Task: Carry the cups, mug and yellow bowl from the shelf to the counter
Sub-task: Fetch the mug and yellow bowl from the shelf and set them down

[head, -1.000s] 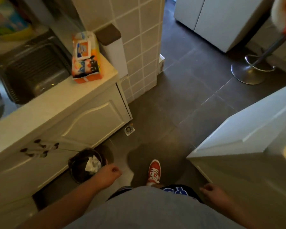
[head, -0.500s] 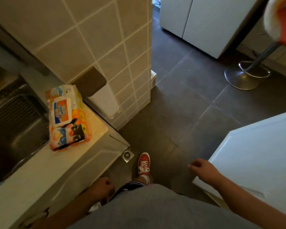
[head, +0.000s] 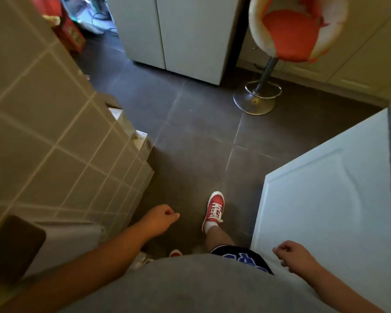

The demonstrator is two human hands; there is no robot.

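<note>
No cup, mug, yellow bowl or shelf is in view. I look down at a dark tiled floor between a tiled wall and a white cabinet. My left hand (head: 159,219) hangs low in front of me, fingers curled into a loose fist, holding nothing. My right hand (head: 294,256) hangs beside the white cabinet door, fingers curled in, also with nothing in it. A red sneaker (head: 214,209) is stepped forward between the two hands.
A beige tiled wall corner (head: 81,141) juts in on the left. A white cabinet door (head: 325,193) fills the right. Ahead stand a white cupboard (head: 181,35) and an orange bar stool (head: 291,30) on a chrome base (head: 255,100). Red boxes (head: 68,32) lie far left.
The view has swung right and forward, away from the sink counter and wipes pack. My left hand rose into view ahead; my right hand dropped lower beside the cabinet door.
</note>
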